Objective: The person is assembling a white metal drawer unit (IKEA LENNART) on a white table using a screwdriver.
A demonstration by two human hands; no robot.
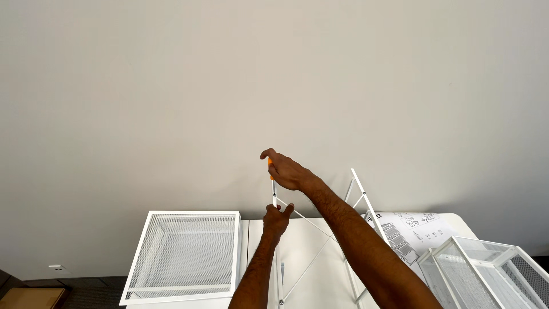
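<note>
Orange-handled screwdriver [272,182]: right hand [287,171] is gripping its handle closed; left hand [277,217] is pinching the white wire frame [359,197]. Frame looks light, stiff; best held near joints.

A frame [354,229] stands on the table [303,252] before the wall [274,74]. A mesh tray [186,254] lies left of it; two more trays [486,269] lie right, with an instruction sheet [412,229] between frame and trays. Both hands meet above the frame's left post, the right hand [286,171] over the left hand [277,218].
</note>
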